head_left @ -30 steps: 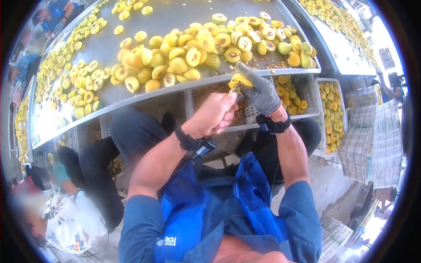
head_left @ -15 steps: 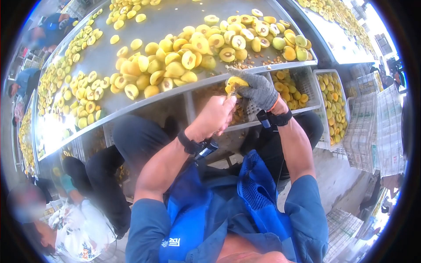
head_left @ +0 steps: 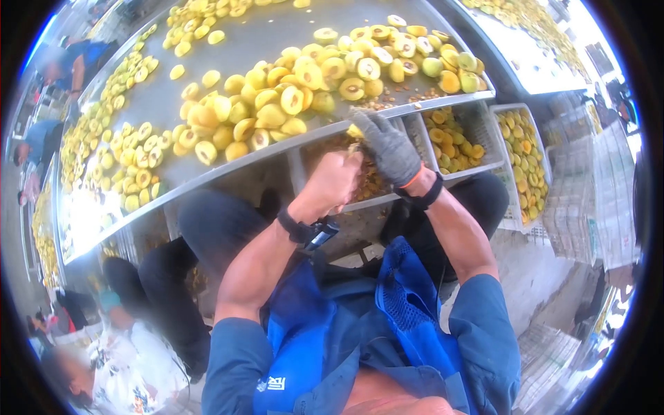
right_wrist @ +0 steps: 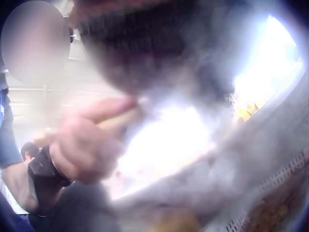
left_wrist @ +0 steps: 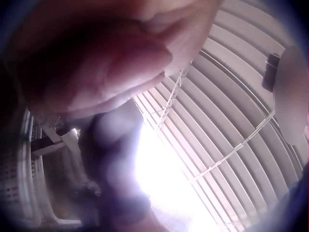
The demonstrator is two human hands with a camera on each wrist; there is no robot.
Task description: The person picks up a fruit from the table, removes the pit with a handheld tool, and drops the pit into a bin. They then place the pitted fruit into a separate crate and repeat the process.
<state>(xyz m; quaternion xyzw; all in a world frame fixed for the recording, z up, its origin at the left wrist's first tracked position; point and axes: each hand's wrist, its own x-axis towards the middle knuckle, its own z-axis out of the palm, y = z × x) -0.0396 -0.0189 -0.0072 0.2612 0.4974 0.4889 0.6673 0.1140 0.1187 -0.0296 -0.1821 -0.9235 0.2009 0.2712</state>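
Observation:
My bare left hand (head_left: 330,181) has its fingers curled and thumb forward, gripping a small thin tool, mostly hidden, against a yellow fruit (head_left: 355,131). My right hand (head_left: 393,149), in a grey glove, holds that fruit just beyond the left thumb. Both hands meet at the table's near edge, above a crate of small brown pieces (head_left: 371,185). The right wrist view is blurred, with the bare left hand (right_wrist: 89,140) below the dark glove (right_wrist: 159,48). In the left wrist view, the left hand's fingers (left_wrist: 125,63) fill the top.
Halved yellow fruits (head_left: 273,97) lie heaped on the metal table (head_left: 256,34), with pits near its right corner. Crates of fruit (head_left: 449,142) stand under the edge and at the right (head_left: 523,162). Stacked crates (head_left: 570,194) are farther right. A person in white (head_left: 142,366) sits at the left.
The gloved hand has shifted left and turned, covering more of the fruit, which shows less. The left hand stays close to it, and the view of the table has moved slightly.

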